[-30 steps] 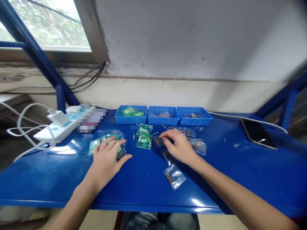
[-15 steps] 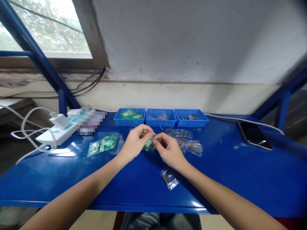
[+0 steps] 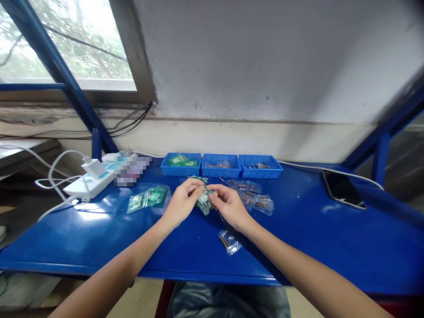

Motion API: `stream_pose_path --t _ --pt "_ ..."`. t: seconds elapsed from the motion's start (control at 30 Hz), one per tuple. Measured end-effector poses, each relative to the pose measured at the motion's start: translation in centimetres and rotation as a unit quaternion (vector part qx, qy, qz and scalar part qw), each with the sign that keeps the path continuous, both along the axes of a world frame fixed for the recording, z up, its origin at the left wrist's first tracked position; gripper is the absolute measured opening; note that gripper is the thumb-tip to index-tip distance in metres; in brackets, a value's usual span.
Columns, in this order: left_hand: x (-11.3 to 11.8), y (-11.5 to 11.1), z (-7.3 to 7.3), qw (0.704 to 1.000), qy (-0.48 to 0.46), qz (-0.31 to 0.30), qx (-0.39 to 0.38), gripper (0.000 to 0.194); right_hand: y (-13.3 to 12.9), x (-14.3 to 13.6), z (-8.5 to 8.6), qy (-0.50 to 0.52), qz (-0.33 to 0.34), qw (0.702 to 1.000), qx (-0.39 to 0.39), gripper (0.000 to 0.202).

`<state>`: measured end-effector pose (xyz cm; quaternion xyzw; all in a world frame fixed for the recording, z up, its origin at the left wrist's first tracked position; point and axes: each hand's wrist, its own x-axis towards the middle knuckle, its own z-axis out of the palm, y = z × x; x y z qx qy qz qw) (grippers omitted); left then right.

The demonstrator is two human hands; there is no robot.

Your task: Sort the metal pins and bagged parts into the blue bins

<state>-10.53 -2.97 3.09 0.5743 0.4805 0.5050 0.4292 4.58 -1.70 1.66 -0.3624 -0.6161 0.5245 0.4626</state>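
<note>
Over the middle of the blue table, my left hand (image 3: 184, 197) and my right hand (image 3: 229, 204) hold a small green-and-clear packet (image 3: 204, 203) between their fingertips. Thin metal pins show on the packet. Just right of my right hand lie several clear bags with copper-coloured pieces (image 3: 261, 202). One similar bag (image 3: 229, 242) lies nearer the table's front edge. Green packets (image 3: 148, 198) rest to the left of my left hand.
Three blue bins stand in a row at the back, with green packets (image 3: 180, 160), clear bags (image 3: 218, 164) and metal pins (image 3: 258, 166). A white power strip (image 3: 88, 183) with cables is at the left, a phone (image 3: 342, 189) at the right.
The packet between my hands shows more fully now, with its pins in sight. The camera view has shifted slightly. Both hands remain close together over the middle.
</note>
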Motion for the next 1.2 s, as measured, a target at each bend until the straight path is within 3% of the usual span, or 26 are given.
stream_pose_path --t 0.23,0.4,0.73,1.2 --pt "-0.7 0.2 0.0 0.999 -0.021 -0.032 -0.01 0.032 0.4 -0.1 -0.1 0.057 -0.058 0.996 -0.035 0.023" --pt "0.0 -0.1 -0.2 0.998 -0.037 -0.057 -0.017 0.039 1.3 0.7 0.2 0.099 -0.09 0.99 -0.048 0.025" --pt "-0.1 0.7 -1.5 0.998 -0.061 -0.028 -0.017 0.021 0.3 0.5 0.4 0.079 0.022 0.994 -0.065 0.028" --pt "0.1 0.3 -1.3 0.997 -0.077 0.017 -0.012 0.017 0.4 0.5 0.0 0.007 0.018 0.999 -0.04 0.024"
